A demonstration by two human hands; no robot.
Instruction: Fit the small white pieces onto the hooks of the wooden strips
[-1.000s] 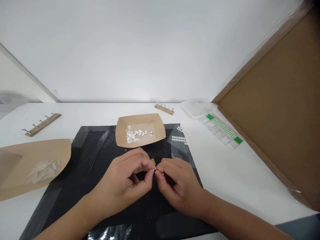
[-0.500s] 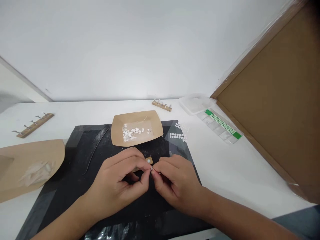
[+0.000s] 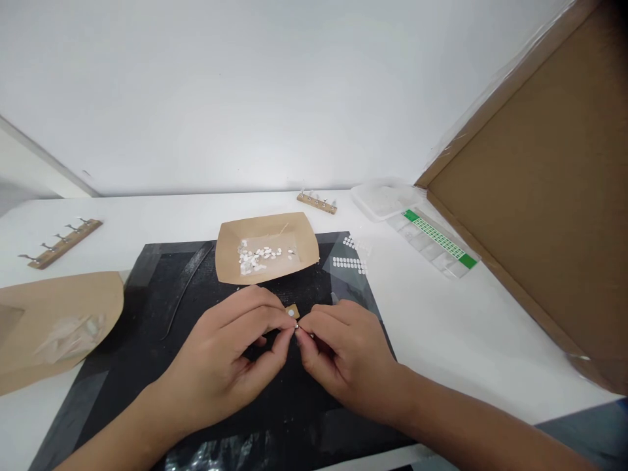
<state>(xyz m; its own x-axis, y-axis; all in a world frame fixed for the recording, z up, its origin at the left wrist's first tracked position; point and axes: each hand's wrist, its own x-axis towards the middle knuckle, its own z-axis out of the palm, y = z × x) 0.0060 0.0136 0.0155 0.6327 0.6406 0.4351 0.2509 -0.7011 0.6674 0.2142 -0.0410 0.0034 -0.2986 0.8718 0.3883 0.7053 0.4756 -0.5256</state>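
Note:
My left hand and my right hand meet above a black mat, thumb and index finger of each pinched together. Between the fingertips sits a tiny shiny metal piece, gripped from both sides; its kind is too small to make out. Just behind it lies a small tan piece with a white round dot, partly hidden by my left fingers. Beyond my hands, a brown paper tray holds many small white pieces. Right of that tray is a clear sheet of white round stickers.
Strips with upright metal pieces stand at the left and back. Another paper tray holds clear plastic bags. A green-labelled clear case and a translucent lid lie right, beside a large cardboard box.
The view has shifted slightly. My hands keep the same pinch on the tiny metal piece, with hardly any movement.

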